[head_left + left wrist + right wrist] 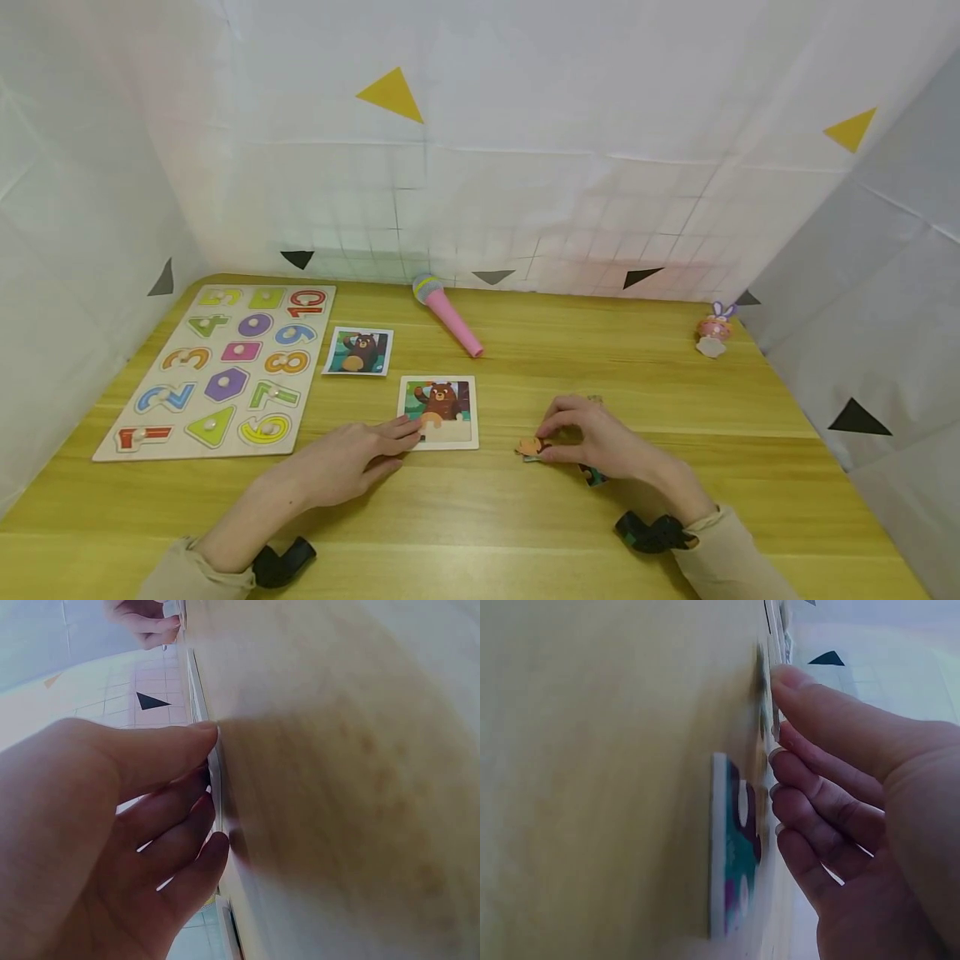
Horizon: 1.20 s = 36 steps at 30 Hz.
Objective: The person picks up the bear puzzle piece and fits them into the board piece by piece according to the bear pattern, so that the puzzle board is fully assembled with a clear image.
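A square bear puzzle board (438,431) with a pale rim lies on the table, partly filled, its lower part bare. My left hand (341,462) rests its fingertips on the board's left side; in the left wrist view the fingers are loosely extended along its edge. To the right, my right hand (596,437) pinches a puzzle piece (530,447) with an orange-brown patch between thumb and fingers, just above the table. Under that hand lies another puzzle piece (733,847), teal and dark brown, partly hidden in the head view. A further piece (595,400) peeks out behind the hand.
A bear picture card (358,352) lies left of the board. Further left is a number and shape peg board (225,375). A pink toy microphone (453,321) lies behind, and a small bunny figure (715,330) stands at the far right. White sheeting (525,192) encloses the table.
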Each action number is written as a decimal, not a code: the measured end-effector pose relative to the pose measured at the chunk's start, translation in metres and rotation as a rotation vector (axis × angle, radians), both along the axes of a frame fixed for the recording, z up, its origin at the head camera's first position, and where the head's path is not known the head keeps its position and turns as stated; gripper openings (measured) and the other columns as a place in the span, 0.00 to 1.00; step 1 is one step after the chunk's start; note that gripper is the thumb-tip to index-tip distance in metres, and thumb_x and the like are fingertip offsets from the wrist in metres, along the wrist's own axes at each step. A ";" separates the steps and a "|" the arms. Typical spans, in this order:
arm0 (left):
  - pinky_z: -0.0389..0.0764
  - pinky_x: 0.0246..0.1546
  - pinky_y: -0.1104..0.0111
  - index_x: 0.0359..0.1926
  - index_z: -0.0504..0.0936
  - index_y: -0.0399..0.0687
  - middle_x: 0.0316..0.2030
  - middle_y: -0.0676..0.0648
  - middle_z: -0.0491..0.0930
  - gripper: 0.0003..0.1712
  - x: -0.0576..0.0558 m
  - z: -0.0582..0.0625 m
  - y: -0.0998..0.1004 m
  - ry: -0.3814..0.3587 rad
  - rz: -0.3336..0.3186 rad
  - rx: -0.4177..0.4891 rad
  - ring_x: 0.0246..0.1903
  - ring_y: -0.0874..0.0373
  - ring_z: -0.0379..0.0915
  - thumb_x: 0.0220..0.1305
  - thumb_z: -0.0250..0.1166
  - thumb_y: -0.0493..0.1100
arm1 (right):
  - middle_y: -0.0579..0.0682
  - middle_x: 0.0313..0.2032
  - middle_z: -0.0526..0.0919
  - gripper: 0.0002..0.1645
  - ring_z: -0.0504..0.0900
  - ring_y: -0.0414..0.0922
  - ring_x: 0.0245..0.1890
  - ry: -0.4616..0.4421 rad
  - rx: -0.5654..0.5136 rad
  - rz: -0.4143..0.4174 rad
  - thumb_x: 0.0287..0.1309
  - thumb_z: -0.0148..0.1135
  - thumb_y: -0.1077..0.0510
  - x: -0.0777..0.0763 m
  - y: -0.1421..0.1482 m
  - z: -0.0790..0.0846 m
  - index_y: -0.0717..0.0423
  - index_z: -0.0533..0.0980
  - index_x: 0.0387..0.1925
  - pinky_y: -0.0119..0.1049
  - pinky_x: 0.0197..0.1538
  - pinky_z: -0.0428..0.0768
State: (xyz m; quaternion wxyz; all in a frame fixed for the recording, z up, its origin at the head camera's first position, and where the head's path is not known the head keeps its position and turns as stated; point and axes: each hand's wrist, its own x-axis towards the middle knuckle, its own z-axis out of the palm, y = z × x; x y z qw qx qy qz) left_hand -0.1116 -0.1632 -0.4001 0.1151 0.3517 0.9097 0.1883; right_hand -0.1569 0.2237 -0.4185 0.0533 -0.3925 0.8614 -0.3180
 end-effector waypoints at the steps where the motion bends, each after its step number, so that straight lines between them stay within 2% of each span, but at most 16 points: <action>1: 0.71 0.66 0.53 0.70 0.73 0.48 0.73 0.50 0.64 0.25 0.000 0.000 0.000 0.000 0.001 0.000 0.70 0.50 0.63 0.75 0.57 0.44 | 0.39 0.42 0.80 0.10 0.77 0.38 0.44 -0.004 0.004 -0.007 0.59 0.71 0.49 0.000 -0.001 0.000 0.44 0.85 0.42 0.39 0.48 0.74; 5: 0.71 0.66 0.53 0.70 0.73 0.48 0.73 0.50 0.64 0.25 0.000 0.000 0.000 0.002 0.004 -0.002 0.70 0.50 0.63 0.75 0.57 0.45 | 0.39 0.42 0.80 0.10 0.78 0.38 0.43 -0.009 -0.002 -0.013 0.60 0.70 0.49 0.001 -0.003 0.002 0.44 0.84 0.43 0.38 0.46 0.73; 10: 0.71 0.66 0.53 0.70 0.72 0.49 0.73 0.51 0.64 0.25 0.001 0.000 0.001 -0.004 0.009 -0.003 0.70 0.50 0.63 0.75 0.57 0.45 | 0.41 0.43 0.79 0.10 0.78 0.40 0.42 0.006 -0.033 0.013 0.61 0.69 0.51 0.001 -0.008 0.004 0.46 0.84 0.44 0.36 0.43 0.78; 20: 0.71 0.66 0.52 0.70 0.72 0.48 0.73 0.50 0.64 0.25 0.000 0.000 0.002 0.002 0.007 -0.012 0.70 0.49 0.63 0.75 0.57 0.44 | 0.45 0.39 0.81 0.10 0.80 0.41 0.38 0.105 -0.136 0.065 0.59 0.71 0.56 -0.003 -0.029 0.001 0.52 0.84 0.42 0.36 0.40 0.81; 25: 0.71 0.66 0.52 0.70 0.72 0.48 0.73 0.49 0.64 0.25 0.000 0.000 0.001 0.011 0.002 -0.011 0.70 0.49 0.64 0.75 0.57 0.44 | 0.44 0.39 0.81 0.10 0.78 0.40 0.38 0.079 -0.117 0.031 0.60 0.71 0.54 -0.001 -0.042 0.005 0.52 0.84 0.42 0.35 0.42 0.79; 30: 0.71 0.66 0.52 0.70 0.72 0.47 0.73 0.49 0.64 0.25 0.000 -0.001 0.001 0.015 -0.003 -0.008 0.69 0.48 0.64 0.75 0.57 0.44 | 0.45 0.40 0.80 0.11 0.78 0.42 0.39 0.044 -0.086 0.000 0.61 0.70 0.53 0.001 -0.058 0.011 0.52 0.84 0.43 0.38 0.44 0.79; 36: 0.72 0.65 0.52 0.70 0.73 0.47 0.73 0.48 0.65 0.25 -0.001 0.000 0.001 0.021 -0.010 -0.003 0.69 0.48 0.65 0.75 0.57 0.44 | 0.47 0.38 0.81 0.11 0.77 0.44 0.40 0.072 -0.061 -0.026 0.59 0.72 0.53 0.002 -0.078 0.013 0.52 0.85 0.42 0.36 0.45 0.78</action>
